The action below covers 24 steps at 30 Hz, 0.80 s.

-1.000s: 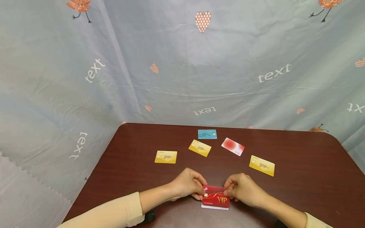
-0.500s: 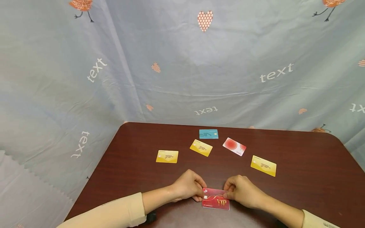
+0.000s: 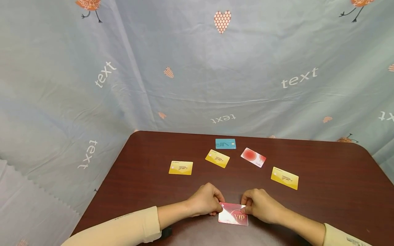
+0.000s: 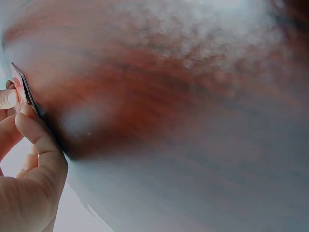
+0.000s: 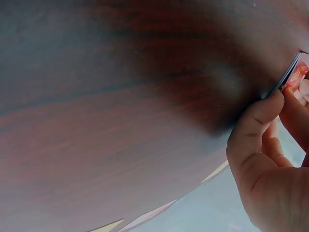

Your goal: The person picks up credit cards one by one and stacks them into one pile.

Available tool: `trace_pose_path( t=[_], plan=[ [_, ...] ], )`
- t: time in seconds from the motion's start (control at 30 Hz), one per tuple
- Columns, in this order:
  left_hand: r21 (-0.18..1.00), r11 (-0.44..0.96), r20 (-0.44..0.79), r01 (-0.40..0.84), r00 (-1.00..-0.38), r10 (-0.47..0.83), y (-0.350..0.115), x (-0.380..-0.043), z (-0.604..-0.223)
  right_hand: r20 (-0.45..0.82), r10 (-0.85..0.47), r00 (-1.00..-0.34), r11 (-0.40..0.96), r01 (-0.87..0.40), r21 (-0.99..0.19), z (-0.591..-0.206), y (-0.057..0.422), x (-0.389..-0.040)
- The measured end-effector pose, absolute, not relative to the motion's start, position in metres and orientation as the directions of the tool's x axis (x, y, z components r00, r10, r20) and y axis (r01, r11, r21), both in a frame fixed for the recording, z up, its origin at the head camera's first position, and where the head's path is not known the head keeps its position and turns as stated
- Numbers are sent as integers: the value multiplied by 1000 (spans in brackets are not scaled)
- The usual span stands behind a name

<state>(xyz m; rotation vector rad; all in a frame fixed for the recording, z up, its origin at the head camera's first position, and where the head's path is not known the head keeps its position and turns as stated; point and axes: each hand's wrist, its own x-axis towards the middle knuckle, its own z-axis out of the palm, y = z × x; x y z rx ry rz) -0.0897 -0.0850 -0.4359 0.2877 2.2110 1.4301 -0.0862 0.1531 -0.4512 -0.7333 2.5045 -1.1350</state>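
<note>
Glossy red rectangular plastic-looking VIP card (image 3: 231, 216): between the left hand (image 3: 205, 201) and right hand (image 3: 261, 206); I judge it light, stiff — and slippery (that glare warns me).
Hold: I'd pinch the short ends.
Left hand: pinching the left end.
Right hand: pinching the right end.
Dark red-brown wood-grain table (image 3: 332, 191): under the card — whether they touch, I can't tell.

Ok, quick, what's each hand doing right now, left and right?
Left hand: closed, holding the glossy red rectangular VIP card at its left end.
Right hand: closed, holding the same card at its right end.
</note>
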Motion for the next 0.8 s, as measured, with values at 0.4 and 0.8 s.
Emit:
trace_pose_path(
  t=[0.4, 0.8],
  plan=[
    [873, 487, -267, -34, -868, 418, -83, -90, -434, -86, -543, -835, 586, -304, -751, -450, 154, -87],
    [867, 496, -271, -34, -869, 414, -84, -89, -438, -91, -534, -840, 577, -284, -766, -454, 155, -86]
  ],
)
